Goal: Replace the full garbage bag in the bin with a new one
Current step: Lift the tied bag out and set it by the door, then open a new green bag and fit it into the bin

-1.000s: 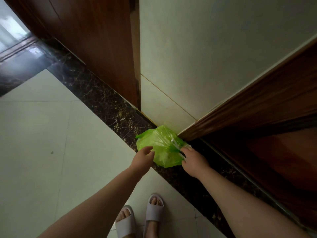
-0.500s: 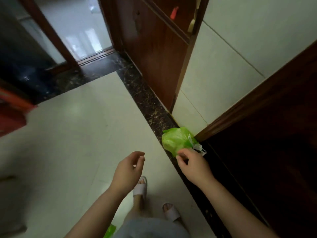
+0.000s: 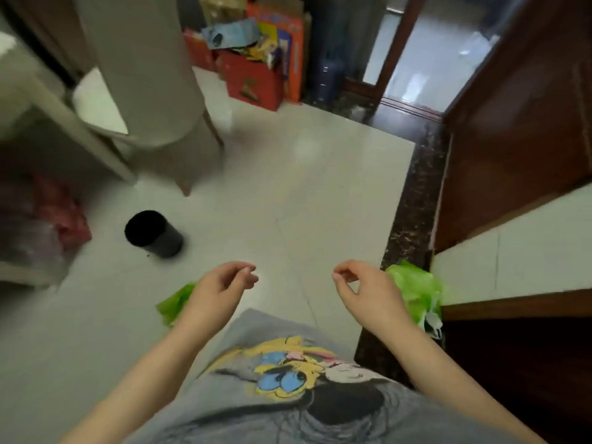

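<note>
The full green garbage bag (image 3: 416,291) lies on the floor at the right, in the corner by the wall and the dark marble strip. My right hand (image 3: 365,290) hovers just left of it, fingers loosely curled and holding nothing. My left hand (image 3: 221,286) is also empty, with fingers curled and apart. Behind my left hand a crumpled green bag (image 3: 174,304) lies on the tiles. The small black bin (image 3: 153,233) stands on the floor at the middle left, with no bag visible in it.
A beige chair (image 3: 153,91) and a table leg (image 3: 73,123) stand at the upper left. Red cardboard boxes (image 3: 256,75) full of clutter sit at the back. Red and clear bags (image 3: 48,225) lie far left. A wooden door (image 3: 519,123) is at the right.
My right hand has let go of the full green bag, which stays in the corner. The view has swung left into the room, bringing the black bin and chair into sight.
</note>
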Demonstrator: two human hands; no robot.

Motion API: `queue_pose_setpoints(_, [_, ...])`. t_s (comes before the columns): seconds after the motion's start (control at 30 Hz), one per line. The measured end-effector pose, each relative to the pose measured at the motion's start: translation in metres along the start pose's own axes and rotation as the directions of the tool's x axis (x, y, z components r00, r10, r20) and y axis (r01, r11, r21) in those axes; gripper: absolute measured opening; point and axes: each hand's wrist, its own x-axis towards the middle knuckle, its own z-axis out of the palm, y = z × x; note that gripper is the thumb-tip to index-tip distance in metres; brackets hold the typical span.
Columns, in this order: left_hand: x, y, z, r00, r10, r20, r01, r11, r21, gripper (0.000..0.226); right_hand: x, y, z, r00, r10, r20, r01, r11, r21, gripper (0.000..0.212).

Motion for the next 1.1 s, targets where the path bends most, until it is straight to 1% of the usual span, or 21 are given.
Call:
queue_pose_setpoints(0.07, [-0.025,-0.030,-0.029,0.995,-0.058,-0.087,0.051,0.995,-0.083,0.020,-0.006,-0.024,0.024,0.998,-0.045,0.041,0.045,0.999,0.000,0.013])
queue_pose_setpoints(0.17, [-0.053,-0.071,-0.072,0.976,-0.130,-0.175,0.095,0.976,-0.196,0.022,-0.016,-0.064,0.064,0.994,-0.085,0.068,0.085,0.996,0.002,0.015])
queue_pose_setpoints(0.23, [-0.061,-0.094,-0.107,0.964,-0.176,-0.198,0.124,0.961,-0.249,0.024,-0.020,-0.094,0.094,0.993,-0.091,0.077,0.090,0.996,0.016,0.019])
queue_pose_setpoints(0.3, [-0.064,-0.115,-0.147,0.962,-0.182,-0.203,0.125,0.956,-0.267,0.025,-0.022,-0.126,0.130,0.995,-0.064,0.075,0.061,0.997,0.043,0.021])
queue_pose_setpoints(0.4, [-0.058,-0.145,-0.222,0.967,-0.162,-0.197,0.111,0.963,-0.247,0.021,-0.022,-0.179,0.191,0.998,0.001,0.060,-0.005,0.998,0.067,0.021])
queue_pose_setpoints(0.5, [-0.044,-0.170,-0.298,0.975,-0.137,-0.173,0.109,0.981,-0.163,0.021,-0.018,-0.228,0.249,0.995,0.091,0.050,-0.096,0.991,0.093,0.022])
queue_pose_setpoints(0.67, [-0.002,-0.196,-0.393,0.975,-0.190,-0.116,0.184,0.981,-0.058,0.018,0.000,-0.284,0.321,0.965,0.241,0.101,-0.246,0.969,0.037,0.025])
queue_pose_setpoints(0.77, [0.036,-0.208,-0.416,0.970,-0.222,-0.094,0.218,0.975,-0.047,0.018,0.018,-0.305,0.353,0.938,0.331,0.103,-0.337,0.940,0.047,0.026])
queue_pose_setpoints(0.87, [0.074,-0.215,-0.422,0.967,-0.247,-0.057,0.244,0.969,-0.048,0.018,0.043,-0.321,0.378,0.913,0.402,0.073,-0.408,0.907,0.104,0.024])
queue_pose_setpoints(1.0, [0.126,-0.216,-0.427,0.964,-0.266,-0.011,0.265,0.963,-0.041,0.018,0.081,-0.342,0.406,0.882,0.468,0.060,-0.470,0.861,0.196,0.022])
queue_pose_setpoints(1.1, [0.167,-0.219,-0.431,0.960,-0.277,0.041,0.277,0.961,-0.003,0.019,0.105,-0.354,0.426,0.858,0.508,0.069,-0.511,0.835,0.206,0.022])
